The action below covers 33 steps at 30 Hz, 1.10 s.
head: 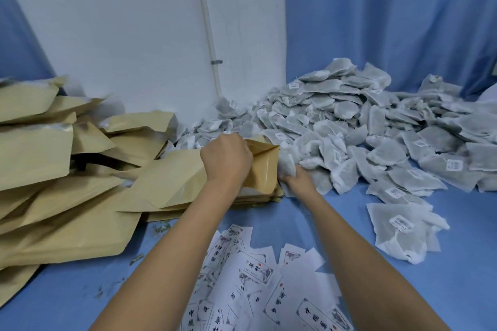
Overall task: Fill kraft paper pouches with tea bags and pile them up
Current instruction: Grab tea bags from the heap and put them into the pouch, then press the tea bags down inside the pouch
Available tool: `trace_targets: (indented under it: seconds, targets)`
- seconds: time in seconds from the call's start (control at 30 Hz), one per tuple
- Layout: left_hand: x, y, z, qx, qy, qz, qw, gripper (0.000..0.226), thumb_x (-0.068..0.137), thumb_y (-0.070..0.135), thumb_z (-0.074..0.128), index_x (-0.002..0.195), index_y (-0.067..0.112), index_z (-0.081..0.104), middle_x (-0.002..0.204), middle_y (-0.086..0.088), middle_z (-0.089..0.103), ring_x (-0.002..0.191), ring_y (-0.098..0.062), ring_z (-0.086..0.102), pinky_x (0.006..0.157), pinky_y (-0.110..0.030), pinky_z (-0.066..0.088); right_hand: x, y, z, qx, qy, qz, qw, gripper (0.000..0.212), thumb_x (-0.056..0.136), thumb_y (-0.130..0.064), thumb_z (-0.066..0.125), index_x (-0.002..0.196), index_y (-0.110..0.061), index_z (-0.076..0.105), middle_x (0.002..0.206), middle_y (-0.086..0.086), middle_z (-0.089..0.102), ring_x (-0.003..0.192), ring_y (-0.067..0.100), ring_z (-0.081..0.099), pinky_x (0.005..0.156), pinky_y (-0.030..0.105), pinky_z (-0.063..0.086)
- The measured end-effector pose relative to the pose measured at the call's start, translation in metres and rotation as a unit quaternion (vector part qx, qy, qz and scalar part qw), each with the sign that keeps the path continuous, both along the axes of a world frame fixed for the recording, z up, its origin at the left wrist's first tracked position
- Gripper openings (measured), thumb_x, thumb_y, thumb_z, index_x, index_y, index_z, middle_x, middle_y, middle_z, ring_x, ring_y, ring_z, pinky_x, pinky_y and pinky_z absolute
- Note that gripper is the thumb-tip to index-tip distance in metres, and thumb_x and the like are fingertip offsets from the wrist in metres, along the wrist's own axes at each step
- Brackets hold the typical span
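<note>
My left hand (pixel 226 158) grips the top edge of a kraft paper pouch (pixel 262 166), holding its mouth open and upright over a low stack of flat pouches (pixel 258 197). Right beside the pouch's open side, my right hand (pixel 294 176) holds a grey tea bag (pixel 286 164) by its lower end. A big heap of grey mesh tea bags (pixel 376 137) with white tags spreads across the right half of the blue surface. On the left lies a pile of bulging kraft pouches (pixel 61 183).
Printed white labels (pixel 258 282) lie scattered on the blue cloth (pixel 443 263) in front of me. A loose tea bag (pixel 400 231) sits apart at the right. A white wall with a pipe (pixel 207 24) and blue curtains close off the back.
</note>
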<state>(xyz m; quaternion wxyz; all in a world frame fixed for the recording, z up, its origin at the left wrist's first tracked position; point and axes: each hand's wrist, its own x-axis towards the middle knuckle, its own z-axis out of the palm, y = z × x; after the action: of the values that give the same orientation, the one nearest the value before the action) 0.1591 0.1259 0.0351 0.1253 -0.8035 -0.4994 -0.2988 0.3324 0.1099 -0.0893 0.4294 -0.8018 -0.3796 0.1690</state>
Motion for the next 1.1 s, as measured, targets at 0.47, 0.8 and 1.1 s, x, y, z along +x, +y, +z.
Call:
trace_targets:
  seconds: [0.47,0.8,1.1]
  targets:
    - [-0.010,-0.007,0.008,-0.053,-0.106,-0.029,0.993,0.030,0.093,0.022,0.045,0.091,0.006,0.070,0.092,-0.016,0.067,0.088,-0.035,0.063,0.064,-0.033,0.041,-0.071,-0.083,0.049,0.415,-0.038,0.103,0.903,0.048,0.067,-0.012,0.068,0.109,-0.034,0.065,0.103,-0.016,0.068,0.099,0.004,0.063,0.081,0.023,0.052]
    - [-0.014,-0.062,0.004,0.027,0.011,-0.126,0.992,0.024,0.094,0.014,0.043,0.096,0.009,0.066,0.091,-0.012,0.066,0.086,-0.029,0.062,0.062,-0.030,0.031,-0.117,-0.042,0.096,-0.020,-0.167,0.204,0.964,0.032,0.100,0.004,0.027,0.077,-0.007,0.046,0.084,0.004,0.048,0.093,0.023,0.044,0.063,0.005,0.037]
    - [-0.094,-0.008,0.040,0.040,0.005,0.017,0.999,0.013,0.077,0.000,0.059,0.086,0.009,0.056,0.084,-0.014,0.061,0.080,-0.030,0.059,0.060,-0.031,0.035,-0.139,-0.078,0.060,0.357,-0.298,0.188,0.865,0.014,0.072,-0.001,0.045,0.068,-0.011,0.055,0.068,-0.007,0.054,0.062,0.011,0.048,0.054,0.025,0.039]
